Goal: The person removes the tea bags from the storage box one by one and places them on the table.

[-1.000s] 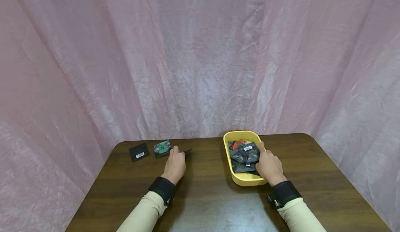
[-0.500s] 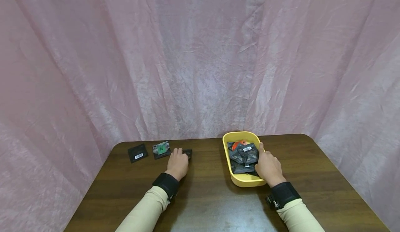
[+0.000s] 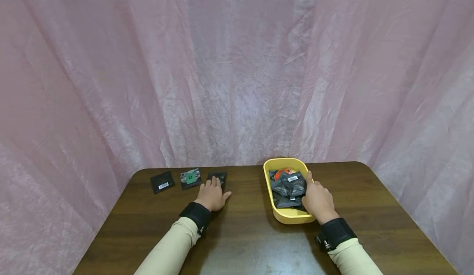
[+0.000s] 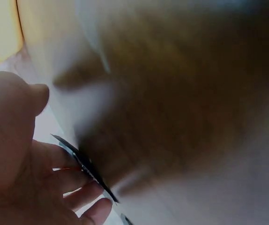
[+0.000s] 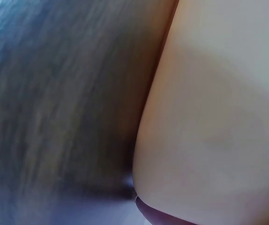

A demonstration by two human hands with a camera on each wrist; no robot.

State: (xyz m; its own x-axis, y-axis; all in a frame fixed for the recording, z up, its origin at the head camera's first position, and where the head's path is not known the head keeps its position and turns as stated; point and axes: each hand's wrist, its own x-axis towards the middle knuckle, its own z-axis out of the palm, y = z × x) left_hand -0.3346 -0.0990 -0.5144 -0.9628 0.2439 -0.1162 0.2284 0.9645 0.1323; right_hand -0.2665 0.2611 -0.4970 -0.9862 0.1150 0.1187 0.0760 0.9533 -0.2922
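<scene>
In the head view my left hand (image 3: pixel 212 195) rests its straight fingers on a small black flat packet (image 3: pixel 219 176), thumb spread out to the right. The left wrist view shows the fingers (image 4: pixel 80 187) touching the thin black packet (image 4: pixel 90 168) on the table. My right hand (image 3: pixel 320 201) grips the right rim of a yellow plastic basket (image 3: pixel 294 218), its index finger lying along the rim. Inside the basket are several black packets (image 3: pixel 290 188), one with a white barcode label, and an orange-red piece (image 3: pixel 283 173). The right wrist view is mostly a pale, close surface.
To the left lie a black packet with a white label (image 3: pixel 162 182) and a packet with a green label (image 3: pixel 190 178), in a row along the back edge of the brown wooden table (image 3: pixel 252 242). A pink curtain (image 3: pixel 237 69) hangs behind.
The left hand has laid its packet flat beside the green-labelled one; its fingers have straightened and its thumb has spread away. The right hand stays on the basket.
</scene>
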